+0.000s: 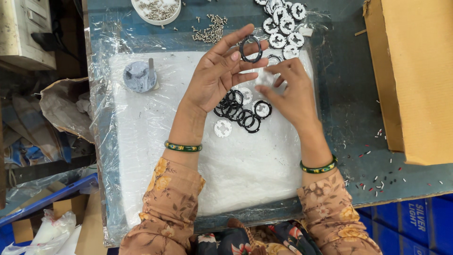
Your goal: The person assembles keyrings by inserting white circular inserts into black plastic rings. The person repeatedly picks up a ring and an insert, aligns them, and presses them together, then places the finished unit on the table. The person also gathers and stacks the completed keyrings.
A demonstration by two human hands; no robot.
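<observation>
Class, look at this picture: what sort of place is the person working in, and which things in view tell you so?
Most likely a small assembly workbench in a workshop. The left hand holds up a black ring, more black rings lie on the white foam pad, and white discs and loose screws are heaped nearby.

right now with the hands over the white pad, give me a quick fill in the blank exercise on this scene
1. The left hand holds up one black ____ in its fingers.
2. Each wrist wears a ____ bangle.
3. The loose screws lie at the pad's ____ edge.
4. The cardboard box stands on the person's ____ side.

Missing words: ring; green; far; right
</observation>
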